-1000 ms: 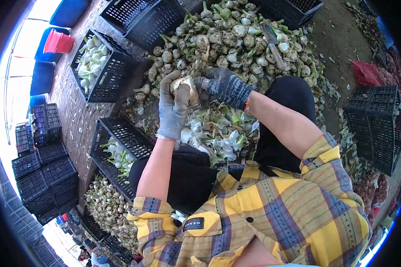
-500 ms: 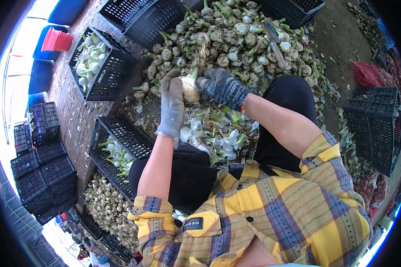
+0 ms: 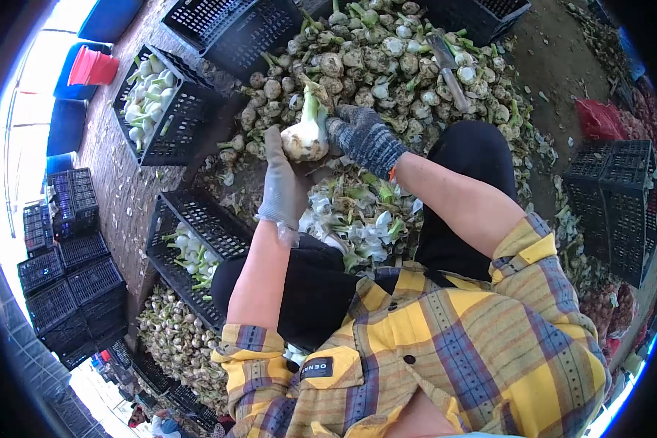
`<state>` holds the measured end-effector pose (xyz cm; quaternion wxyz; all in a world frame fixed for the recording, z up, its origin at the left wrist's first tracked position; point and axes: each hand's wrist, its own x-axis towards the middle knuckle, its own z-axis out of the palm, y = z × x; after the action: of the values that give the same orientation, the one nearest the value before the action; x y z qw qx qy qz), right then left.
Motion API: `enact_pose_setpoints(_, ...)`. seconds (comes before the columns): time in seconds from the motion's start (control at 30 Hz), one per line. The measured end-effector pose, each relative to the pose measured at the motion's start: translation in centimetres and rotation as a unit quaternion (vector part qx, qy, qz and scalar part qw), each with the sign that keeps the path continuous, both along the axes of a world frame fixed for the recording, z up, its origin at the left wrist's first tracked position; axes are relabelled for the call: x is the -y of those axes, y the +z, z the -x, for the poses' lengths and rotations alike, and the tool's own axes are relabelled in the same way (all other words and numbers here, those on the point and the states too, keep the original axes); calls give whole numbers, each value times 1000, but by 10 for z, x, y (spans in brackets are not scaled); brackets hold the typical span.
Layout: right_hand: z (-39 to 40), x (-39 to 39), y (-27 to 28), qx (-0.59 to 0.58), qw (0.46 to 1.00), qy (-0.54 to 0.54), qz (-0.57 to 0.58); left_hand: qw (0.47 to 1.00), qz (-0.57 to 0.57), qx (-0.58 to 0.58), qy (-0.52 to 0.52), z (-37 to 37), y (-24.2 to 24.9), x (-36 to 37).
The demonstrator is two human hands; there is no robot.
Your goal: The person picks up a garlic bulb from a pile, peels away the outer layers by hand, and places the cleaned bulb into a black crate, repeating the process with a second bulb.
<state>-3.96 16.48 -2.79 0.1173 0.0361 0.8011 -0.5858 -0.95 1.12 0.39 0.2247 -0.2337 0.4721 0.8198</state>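
Observation:
A large garlic bulb (image 3: 304,141) with a pale green stem pointing up is between my hands. My left hand (image 3: 283,179), in a grey glove, is closed around its left side and underside. My right hand (image 3: 366,139), in a dark striped knitted glove, is closed at the stem's right side, fingers pinching its dry outer leaves; the fingertips are partly hidden. Beyond them lies a heap of soil-stained garlic bulbs (image 3: 358,73). A tool with a flat metal blade and a light handle (image 3: 455,91) rests on the heap. Peeled skins (image 3: 372,233) litter the ground between my knees.
Black crates of cleaned garlic stand on the left, one upper (image 3: 186,120) and one beside my left knee (image 3: 186,274). Another black crate (image 3: 252,40) borders the heap. Stacked crates (image 3: 609,204) are at right. A red bucket (image 3: 93,67) sits at upper left.
The garlic bulb has turned, so its stem and whiter side now show. The left fingers have shifted lower around it, and the right hand has moved slightly.

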Motion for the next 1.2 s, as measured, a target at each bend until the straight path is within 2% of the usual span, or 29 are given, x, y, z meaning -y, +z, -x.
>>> enact_pose_setpoints(0.07, 0, -1, 3, -1, 1000, 10, 3, 981, 129, -136, 54, -3, -16, -8)
enact_pose_setpoints(0.1, 0, 0, -1, 7, 999, 6, 45, 957, 194, -201, 81, -5, -22, -9)
enact_pose_setpoints(0.17, -1, 2, -7, 27, 991, -3, 129, 989, 74, -123, 32, -2, -20, 7)
enact_pose_setpoints(0.2, -2, 1, -4, 35, 992, -2, 121, 996, 13, -83, 7, -1, -16, 10)
enact_pose_setpoints(0.23, -3, 0, -1, 43, 993, -1, 114, 998, -26, -45, 47, -1, -15, 9)
enact_pose_setpoints(0.33, -6, 0, 15, 19, 994, -2, 105, 986, -162, -8, 39, 2, -16, 15)
enact_pose_setpoints(0.47, -7, 0, 12, 5, 996, 13, 87, 995, 34, -93, 2, 1, -11, 6)
enact_pose_setpoints(0.5, -8, -1, 10, 46, 981, -1, 188, 996, 5, -84, 9, 0, -12, 7)
enact_pose_setpoints(0.57, -9, -3, 8, 128, 915, -29, 382, 993, -101, -53, 19, 0, -9, 12)
enact_pose_setpoints(0.63, -6, -4, 4, 127, 917, -21, 377, 982, -181, -52, 17, 1, -2, 13)
enact_pose_setpoints(0.7, -4, -4, 5, 128, 920, -11, 371, 991, -124, -45, 14, 1, -1, 10)
enact_pose_setpoints(0.77, -5, -6, 11, 76, 976, 0, 206, 998, -49, -21, 15, -2, 0, 7)
enact_pose_setpoints(0.8, -5, -7, 14, 50, 992, 5, 119, 999, 3, -51, -4, -2, -1, 7)
enact_pose_setpoints(0.87, -5, -3, 5, -65, 996, -12, 53, 987, 107, -109, -41, -2, -3, 9)
enact_pose_setpoints(1.0, -14, 2, 3, -225, 967, 36, -118, 988, 145, -35, 30, -4, -16, 4)
enact_pose_setpoints(1.03, -16, 4, 6, -160, 986, 34, -18, 989, 144, -9, 43, -1, -21, 6)
enact_pose_setpoints(1.1, -8, 6, -10, -75, 991, 2, 110, 989, 127, -23, 71, 5, -28, 10)
enact_pose_setpoints(1.13, -7, 7, -20, -30, 984, -14, 173, 989, 118, -29, 84, 7, -30, 12)
enact_pose_setpoints(1.17, -8, 4, 12, 91, 934, -65, 339, 987, 123, -27, 98, 11, -23, 12)
enact_pose_setpoints(1.2, -6, 1, 13, 79, 930, -84, 348, 986, 119, -37, 112, 14, -18, 12)
